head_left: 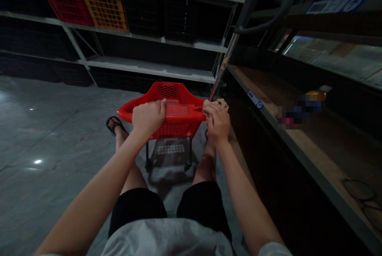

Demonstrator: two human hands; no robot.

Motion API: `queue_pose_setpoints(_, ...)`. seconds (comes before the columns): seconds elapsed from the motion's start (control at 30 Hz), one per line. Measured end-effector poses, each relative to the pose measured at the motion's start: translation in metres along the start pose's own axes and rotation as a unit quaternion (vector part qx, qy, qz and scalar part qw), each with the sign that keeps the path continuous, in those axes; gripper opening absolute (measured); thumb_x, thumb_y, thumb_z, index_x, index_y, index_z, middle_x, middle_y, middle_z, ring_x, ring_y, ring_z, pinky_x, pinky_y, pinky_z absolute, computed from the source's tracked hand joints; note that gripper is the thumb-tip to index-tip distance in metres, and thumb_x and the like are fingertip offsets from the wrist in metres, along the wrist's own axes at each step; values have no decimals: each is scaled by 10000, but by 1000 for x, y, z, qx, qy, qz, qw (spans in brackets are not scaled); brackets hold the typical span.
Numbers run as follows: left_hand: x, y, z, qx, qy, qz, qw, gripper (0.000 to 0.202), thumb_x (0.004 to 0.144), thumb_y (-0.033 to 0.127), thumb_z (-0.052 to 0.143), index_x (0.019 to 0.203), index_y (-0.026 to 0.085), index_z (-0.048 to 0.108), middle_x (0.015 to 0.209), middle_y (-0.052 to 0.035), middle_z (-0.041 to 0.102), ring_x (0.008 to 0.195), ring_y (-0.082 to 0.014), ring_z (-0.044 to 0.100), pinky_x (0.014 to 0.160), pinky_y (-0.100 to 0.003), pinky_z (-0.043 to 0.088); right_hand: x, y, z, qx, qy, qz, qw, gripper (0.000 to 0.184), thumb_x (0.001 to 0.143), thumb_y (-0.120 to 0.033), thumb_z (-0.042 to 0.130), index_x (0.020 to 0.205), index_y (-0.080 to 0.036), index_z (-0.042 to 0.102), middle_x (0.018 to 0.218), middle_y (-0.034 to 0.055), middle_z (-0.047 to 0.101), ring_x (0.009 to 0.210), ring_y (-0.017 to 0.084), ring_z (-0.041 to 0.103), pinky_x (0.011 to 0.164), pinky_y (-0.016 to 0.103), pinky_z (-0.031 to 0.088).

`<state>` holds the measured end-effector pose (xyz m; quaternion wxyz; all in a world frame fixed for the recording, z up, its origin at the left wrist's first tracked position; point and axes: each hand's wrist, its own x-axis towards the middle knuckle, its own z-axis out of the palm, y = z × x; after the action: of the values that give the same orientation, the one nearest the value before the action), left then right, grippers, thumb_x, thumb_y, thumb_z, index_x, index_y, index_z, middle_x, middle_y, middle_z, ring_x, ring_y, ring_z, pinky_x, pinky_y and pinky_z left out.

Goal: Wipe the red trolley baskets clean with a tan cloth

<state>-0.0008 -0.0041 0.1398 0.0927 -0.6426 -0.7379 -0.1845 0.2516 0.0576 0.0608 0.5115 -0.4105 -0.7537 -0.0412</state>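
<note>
Between my legs stands a small red plastic shopping cart on thin legs with casters. My left hand is closed round the left part of its near rim. At the right end of that rim, my right hand presses a crumpled beige cloth against the plastic, with fingers bent over it. A metal pole rises from beside the cloth and ends in a dark grey looped handle. Where the pole's lower end is fixed is hidden behind the cloth.
Metal shelving stands ahead, with a red crate, a yellow crate and dark crates. Along my right runs a wooden shelf with a blurred item and a thin dark loop. Grey floor extends on the left.
</note>
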Motion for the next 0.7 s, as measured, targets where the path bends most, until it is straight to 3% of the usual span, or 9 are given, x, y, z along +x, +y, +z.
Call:
queue_pose_setpoints(0.07,-1,5,1,-2,9,-12,1000,728,1066,496,168,1016,114,786,926,-224,773,846,-363,733,690,-378,439,5,26,-3,53,45,56,996,379,984,-307,422,1168,-216,741,1220,97,747,1215,253,649,1123,482,473)
queue_pose_setpoints(0.13,-1,10,2,-1,16,-22,1000,737,1066,492,164,999,104,787,918,-230,772,845,-361,733,692,-377,438,6,33,6,107,112,119,981,430,999,-315,351,1190,-193,717,1186,112,741,1188,249,658,1087,489,503)
queue_pose_setpoints(0.27,0,16,5,-2,12,-49,999,727,1071,478,171,1004,102,789,937,-233,775,863,-365,743,699,-377,450,-19,-9,40,87,229,144,959,430,1008,-282,341,1242,-212,695,1329,119,679,1320,255,595,1172,526,430)
queue_pose_setpoints(0.33,0,17,6,-3,10,-53,999,723,1075,471,170,1009,103,788,946,-231,775,872,-364,748,700,-374,460,-36,-45,55,49,208,102,971,448,1005,-222,342,1295,-234,684,1354,106,679,1345,244,587,1201,519,399)
queue_pose_setpoints(0.4,0,17,7,-3,15,-54,998,727,1080,481,171,1002,101,786,945,-226,776,881,-356,752,712,-371,477,-47,-79,64,33,132,31,990,495,996,-147,331,1350,-255,661,1343,80,703,1325,213,613,1192,464,420)
queue_pose_setpoints(0.47,-1,14,6,-19,17,-56,998,732,1082,508,179,994,105,784,938,-217,778,898,-348,755,741,-377,502,-45,-104,66,35,61,-35,997,521,988,-98,345,1382,-273,639,1353,54,707,1309,183,628,1172,397,450)
queue_pose_setpoints(0.53,-3,8,5,-87,37,-32,995,710,1089,505,167,1081,129,769,1012,-191,784,973,-324,754,808,-385,530,-31,-118,60,51,36,-57,996,521,991,-97,376,1424,-291,591,1398,44,674,1340,178,602,1177,377,458)
queue_pose_setpoints(0.6,-4,2,5,-199,87,47,975,662,1099,485,140,1285,172,693,1219,-151,754,1144,-278,714,944,-386,532,-11,-122,49,77,42,-34,996,508,997,-151,439,1475,-302,517,1477,61,587,1415,207,530,1208,421,446)
queue_pose_setpoints(0.7,-5,-1,7,-298,126,228,918,597,1088,530,244,1527,197,475,1515,-130,582,1381,-245,568,1121,-390,465,16,-110,31,158,42,15,986,617,950,-247,575,1538,-302,396,1568,102,427,1453,259,469,1191,469,473)
